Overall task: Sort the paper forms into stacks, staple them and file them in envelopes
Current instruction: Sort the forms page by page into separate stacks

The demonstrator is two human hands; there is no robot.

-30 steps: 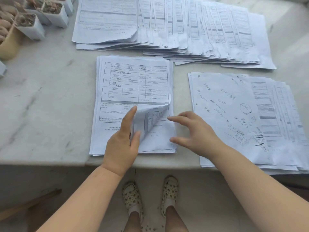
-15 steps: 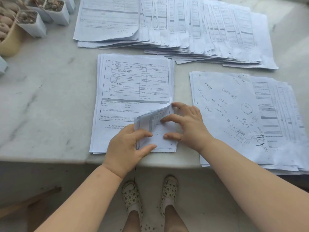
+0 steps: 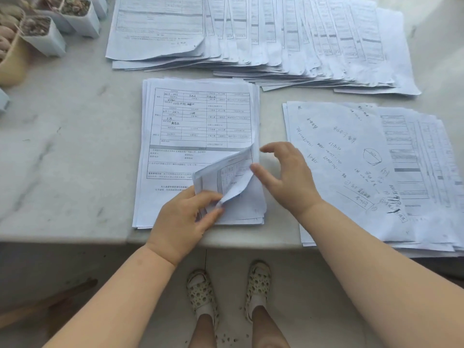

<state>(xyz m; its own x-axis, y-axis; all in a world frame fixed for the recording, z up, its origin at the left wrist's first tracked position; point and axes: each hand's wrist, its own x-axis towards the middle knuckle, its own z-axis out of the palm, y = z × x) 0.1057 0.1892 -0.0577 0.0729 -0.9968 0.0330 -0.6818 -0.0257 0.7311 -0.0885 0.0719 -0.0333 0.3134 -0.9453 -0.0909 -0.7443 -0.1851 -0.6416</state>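
The right hand (image 3: 288, 177) has just lifted off the curled corner (image 3: 226, 177) of the middle stack (image 3: 195, 136) on the worktop (image 3: 62, 146), fingers now spread wide, while the left hand (image 3: 185, 222) pinches those lifted sheets, so counting off a set continues.

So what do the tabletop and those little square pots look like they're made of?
Tabletop: probably polished marble or a stone lookalike, pale grey with darker veins and a soft sheen. Square pots: likely white plastic, thin smooth matte walls; too blurred to be certain.
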